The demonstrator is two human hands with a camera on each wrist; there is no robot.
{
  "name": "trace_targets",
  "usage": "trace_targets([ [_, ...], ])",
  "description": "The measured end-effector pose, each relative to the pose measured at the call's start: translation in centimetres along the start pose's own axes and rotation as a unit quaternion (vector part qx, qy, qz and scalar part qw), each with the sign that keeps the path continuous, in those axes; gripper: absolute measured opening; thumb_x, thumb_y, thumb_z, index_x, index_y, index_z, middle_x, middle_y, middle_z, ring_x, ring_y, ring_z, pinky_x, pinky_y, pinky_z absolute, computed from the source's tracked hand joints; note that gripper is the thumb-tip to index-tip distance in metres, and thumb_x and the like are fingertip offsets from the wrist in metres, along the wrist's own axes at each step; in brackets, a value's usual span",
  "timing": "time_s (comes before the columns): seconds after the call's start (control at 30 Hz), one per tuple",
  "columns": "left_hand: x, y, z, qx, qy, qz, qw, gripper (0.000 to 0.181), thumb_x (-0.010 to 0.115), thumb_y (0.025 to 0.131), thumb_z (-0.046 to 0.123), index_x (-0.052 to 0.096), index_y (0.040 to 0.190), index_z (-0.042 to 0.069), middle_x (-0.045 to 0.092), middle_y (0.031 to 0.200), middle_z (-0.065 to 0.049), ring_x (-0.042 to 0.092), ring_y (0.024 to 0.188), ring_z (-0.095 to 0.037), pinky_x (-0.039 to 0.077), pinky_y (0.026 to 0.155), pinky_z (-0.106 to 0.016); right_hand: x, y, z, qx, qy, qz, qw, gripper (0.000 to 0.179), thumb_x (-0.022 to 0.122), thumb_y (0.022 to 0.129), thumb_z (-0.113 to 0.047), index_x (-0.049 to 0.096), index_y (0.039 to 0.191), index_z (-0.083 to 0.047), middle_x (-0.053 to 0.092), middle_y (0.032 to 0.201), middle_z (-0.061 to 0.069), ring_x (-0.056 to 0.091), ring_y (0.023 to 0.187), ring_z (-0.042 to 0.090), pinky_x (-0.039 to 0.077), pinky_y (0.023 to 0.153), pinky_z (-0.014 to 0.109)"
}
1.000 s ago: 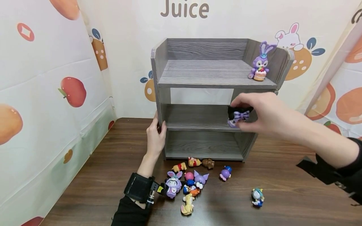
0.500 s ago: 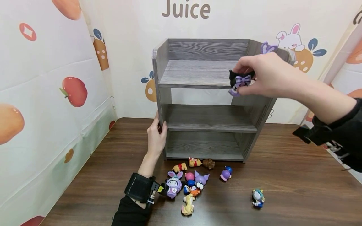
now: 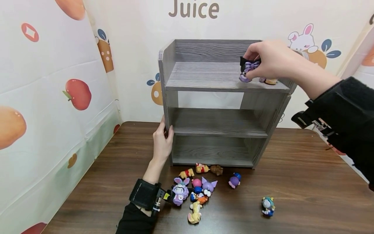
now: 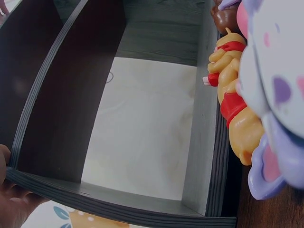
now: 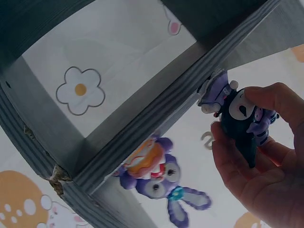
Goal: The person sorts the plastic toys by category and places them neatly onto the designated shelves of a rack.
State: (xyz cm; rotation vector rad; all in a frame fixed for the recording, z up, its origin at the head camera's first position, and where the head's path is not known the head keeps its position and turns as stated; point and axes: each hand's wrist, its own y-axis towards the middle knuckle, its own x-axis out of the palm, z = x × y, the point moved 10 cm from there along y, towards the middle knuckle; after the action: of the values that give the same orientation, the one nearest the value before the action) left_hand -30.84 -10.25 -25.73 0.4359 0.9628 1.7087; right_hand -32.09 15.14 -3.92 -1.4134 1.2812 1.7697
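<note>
My right hand (image 3: 273, 60) pinches a black and purple figurine (image 3: 249, 69) with a striped bow, right over the top board of a grey wooden shelf (image 3: 201, 76). In the right wrist view the figurine (image 5: 240, 111) sits between thumb and fingers, its base close to the board's front edge. Just beside it stands a purple rabbit figurine (image 5: 159, 178) with a cake, mostly hidden behind my right hand in the head view. My left hand (image 3: 162, 141) grips the shelf's left side panel, thumb at the front edge and fingers round the outside.
In front of the shelf lie several small figurines: a purple rabbit-eared one (image 3: 180, 192), yellow bears in red (image 3: 186, 173), a brown one (image 3: 216, 170) and a yellow one (image 3: 194, 213). Farther right are a purple-blue figurine (image 3: 234, 180) and a teal-capped one (image 3: 268, 206). Printed cloth hangs behind.
My right hand has lifted the black and purple figurine from in front of the middle board up to the top board. My left hand stays on the side panel.
</note>
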Motion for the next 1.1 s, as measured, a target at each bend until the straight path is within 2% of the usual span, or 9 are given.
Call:
trace_targets([
  [0.3,0.0,0.0,0.2,0.003,0.000,-0.004,1.0000,0.048,0.048,0.092,-0.006,0.039,0.140,-0.006,0.054,0.128,-0.027,0.062,0.101,-0.038,0.054,0.070,-0.048,0.3,1.6,1.4,0.012,0.001,-0.018,0.9998,0.049,0.069,0.081,-0.017,0.054,0.119,0.010,0.058,0.115,0.031,0.053,0.104,0.042,0.038,0.092,0.054],
  [0.67,0.0,-0.2,0.1,0.002,0.001,-0.005,1.0000,0.048,0.048,0.092,-0.006,0.038,0.139,-0.008,0.054,0.127,-0.028,0.061,0.104,-0.039,0.053,0.075,-0.049,1.4,2.6,1.9,0.009,0.012,-0.059,0.9981,0.050,0.067,0.082,-0.018,0.054,0.120,0.012,0.057,0.116,0.031,0.053,0.106,0.041,0.038,0.094,0.051],
  [0.93,0.1,-0.1,0.0,0.000,0.005,-0.005,1.0000,0.049,0.049,0.092,-0.005,0.039,0.139,-0.007,0.054,0.128,-0.027,0.061,0.105,-0.038,0.053,0.076,-0.048,2.0,2.8,2.3,0.022,0.010,-0.096,0.9951,0.054,0.061,0.087,-0.022,0.048,0.127,0.012,0.055,0.118,0.032,0.052,0.103,0.040,0.041,0.087,0.049],
  [1.1,0.1,-0.2,-0.1,-0.002,0.003,-0.005,1.0000,0.049,0.049,0.092,-0.005,0.038,0.140,-0.007,0.054,0.128,-0.028,0.061,0.104,-0.038,0.053,0.076,-0.049,2.0,2.7,2.3,0.019,0.012,-0.093,0.9954,0.054,0.060,0.088,-0.021,0.047,0.128,0.012,0.055,0.117,0.032,0.052,0.102,0.039,0.042,0.083,0.047],
])
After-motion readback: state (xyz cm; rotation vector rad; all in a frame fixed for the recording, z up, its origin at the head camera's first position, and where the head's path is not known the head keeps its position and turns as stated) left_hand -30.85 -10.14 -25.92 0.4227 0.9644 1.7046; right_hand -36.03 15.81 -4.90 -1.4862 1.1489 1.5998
